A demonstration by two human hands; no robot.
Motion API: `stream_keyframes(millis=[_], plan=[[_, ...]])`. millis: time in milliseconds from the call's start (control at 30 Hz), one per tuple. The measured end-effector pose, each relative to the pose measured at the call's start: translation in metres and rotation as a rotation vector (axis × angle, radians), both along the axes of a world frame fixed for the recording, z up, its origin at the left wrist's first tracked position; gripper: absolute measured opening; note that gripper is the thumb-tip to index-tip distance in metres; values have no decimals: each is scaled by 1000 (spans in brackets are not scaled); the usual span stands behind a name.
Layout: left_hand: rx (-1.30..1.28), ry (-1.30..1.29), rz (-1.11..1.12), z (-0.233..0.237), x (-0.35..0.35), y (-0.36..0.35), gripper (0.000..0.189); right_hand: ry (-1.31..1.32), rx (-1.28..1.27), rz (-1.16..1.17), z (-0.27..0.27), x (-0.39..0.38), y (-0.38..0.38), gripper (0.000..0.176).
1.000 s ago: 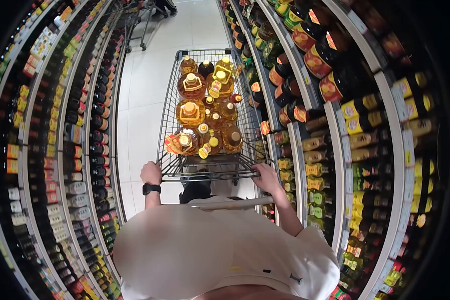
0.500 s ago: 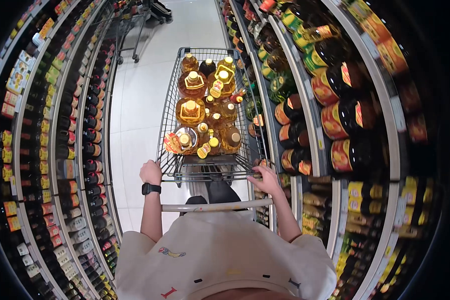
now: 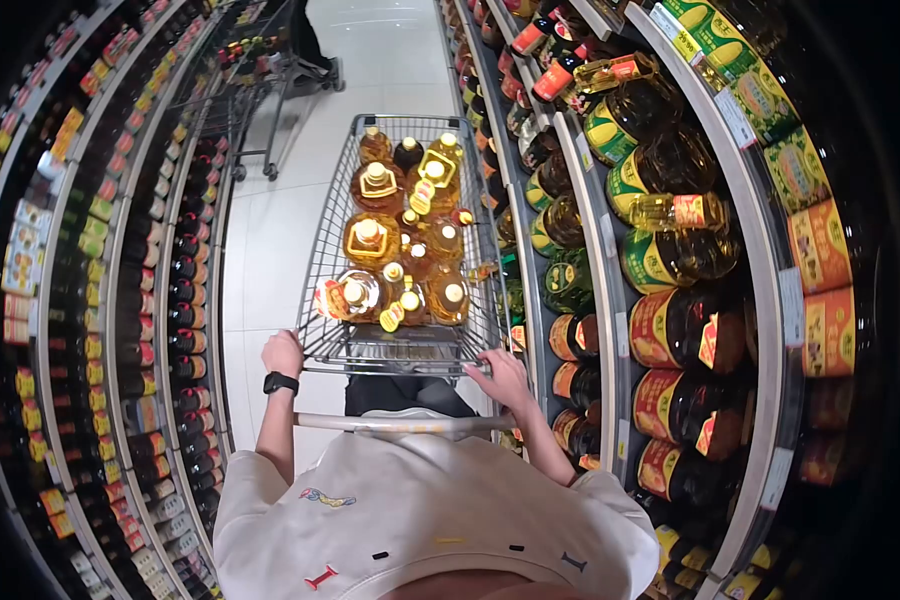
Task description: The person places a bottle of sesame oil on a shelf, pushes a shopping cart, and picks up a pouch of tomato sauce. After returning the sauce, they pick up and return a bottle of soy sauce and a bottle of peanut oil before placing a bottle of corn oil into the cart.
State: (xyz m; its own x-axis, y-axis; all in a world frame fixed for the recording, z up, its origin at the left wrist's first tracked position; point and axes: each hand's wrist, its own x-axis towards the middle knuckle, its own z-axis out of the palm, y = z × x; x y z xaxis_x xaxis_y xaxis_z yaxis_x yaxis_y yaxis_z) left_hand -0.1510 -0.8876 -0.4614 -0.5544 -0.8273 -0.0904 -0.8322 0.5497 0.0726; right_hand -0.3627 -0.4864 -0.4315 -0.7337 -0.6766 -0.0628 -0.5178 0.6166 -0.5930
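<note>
A wire shopping cart (image 3: 322, 300) stands in front of me, loaded with several bottles and jugs of golden cooking oil (image 3: 372, 240). My left hand (image 3: 283, 353), with a black watch on the wrist, is closed on the cart's near left corner. At the near right corner, my right hand (image 3: 502, 378) has its fingers hooked over the rim and its thumb toward me. The pale handlebar (image 3: 400, 424) crosses between my forearms, close to my shirt. A dark-capped bottle (image 3: 407, 153) stands among the oil jugs at the far end.
Shelves of large oil jugs (image 3: 670, 325) run close along the cart's right side. Shelves of dark bottles (image 3: 185, 340) line the left. Ahead on the left is another cart (image 3: 255, 110), with a person's dark-clothed leg beside it. Pale floor tiles (image 3: 370, 60) stretch ahead.
The cart and I have moved forward along the aisle; the right-hand shelf jugs have slid down in view. The other cart ahead appears nearer. Both hands stay on the cart's corners.
</note>
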Motion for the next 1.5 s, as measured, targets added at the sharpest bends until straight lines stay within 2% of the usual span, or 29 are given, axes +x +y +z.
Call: stream_keyframes(millis=[133,433,533,600,700,967,1133,1333,1500], plan=[[28,23,39,2,-70,-51,37,3,-80,19,-10,-72,-48,41],[-9,5,7,2,-228,-160,37,-109,72,-17,-5,-241,-162,46],[-27,-21,-29,-4,-288,-194,36,-103,31,-39,-12,-302,-194,38],[-47,-29,-27,-1,-328,-215,35,-133,42,-59,8,-339,-225,31],[38,-44,19,5,-386,-252,37,-120,89,-62,12,-392,-264,30],[47,-75,28,21,-538,-353,42,7,-56,-48,-9,-531,-365,23],[14,-124,32,18,-624,-427,47,-52,-2,-112,-12,-615,-437,31],[-4,-162,55,23,-728,-521,47,-132,18,-66,5,-721,-530,39],[-29,-36,57,18,-803,-594,41,-48,121,-46,16,-797,-606,42]])
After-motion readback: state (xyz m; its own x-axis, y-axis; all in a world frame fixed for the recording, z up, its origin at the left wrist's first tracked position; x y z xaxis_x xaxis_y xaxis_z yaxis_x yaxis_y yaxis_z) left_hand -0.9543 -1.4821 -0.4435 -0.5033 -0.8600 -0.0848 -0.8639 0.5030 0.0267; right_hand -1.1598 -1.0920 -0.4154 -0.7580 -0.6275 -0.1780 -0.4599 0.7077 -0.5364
